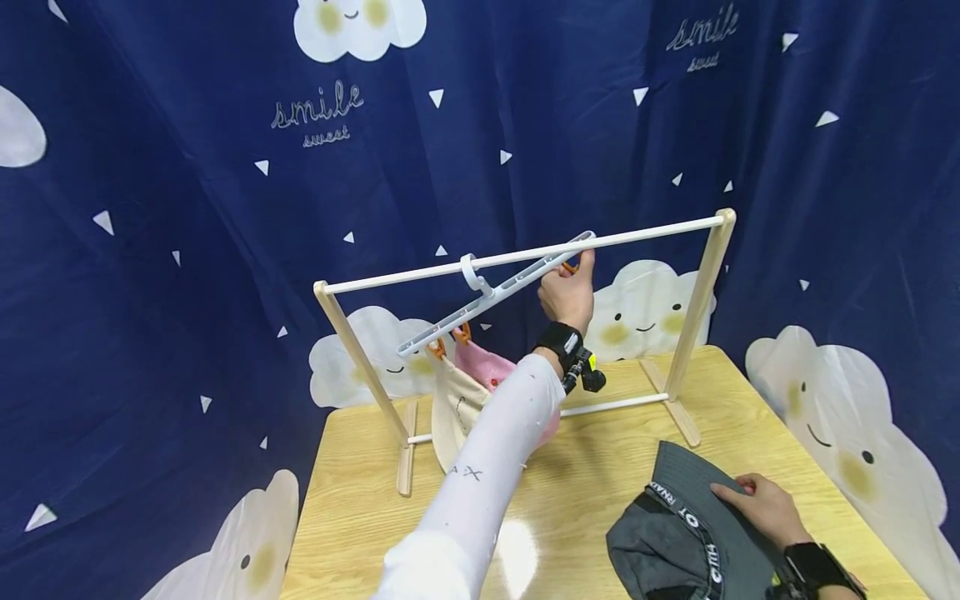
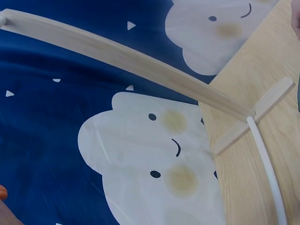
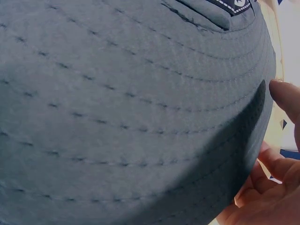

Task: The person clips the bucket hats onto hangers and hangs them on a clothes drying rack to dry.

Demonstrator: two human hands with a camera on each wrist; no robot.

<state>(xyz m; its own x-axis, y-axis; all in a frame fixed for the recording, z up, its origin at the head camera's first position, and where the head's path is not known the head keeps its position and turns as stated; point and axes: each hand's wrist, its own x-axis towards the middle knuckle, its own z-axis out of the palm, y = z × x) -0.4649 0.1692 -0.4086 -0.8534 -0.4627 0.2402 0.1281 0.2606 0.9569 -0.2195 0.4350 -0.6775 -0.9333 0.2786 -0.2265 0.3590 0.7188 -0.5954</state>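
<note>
A light grey-blue hanger (image 1: 517, 283) hooks over the rack's white top rod (image 1: 405, 276), tilted with its right end higher. At that raised end my left hand (image 1: 567, 293) pinches an orange clip (image 1: 572, 267); a bit of orange also shows at the left wrist view's edge. From the hanger's lower left, orange clips (image 1: 462, 332) hold a cream hat (image 1: 454, 408) and a pink hat (image 1: 480, 360), partly hidden behind my left arm. At the lower right, my right hand (image 1: 765, 510) grips the brim of a dark grey bucket hat (image 1: 678, 525), thumb on one face, fingers behind.
The rack's wooden side posts (image 1: 699, 308) stand on wooden feet (image 1: 678, 417), joined by a low white rod (image 1: 615, 406). Beneath is a light wooden table (image 1: 360, 533). A navy curtain (image 1: 187, 250) with clouds hangs behind and around it.
</note>
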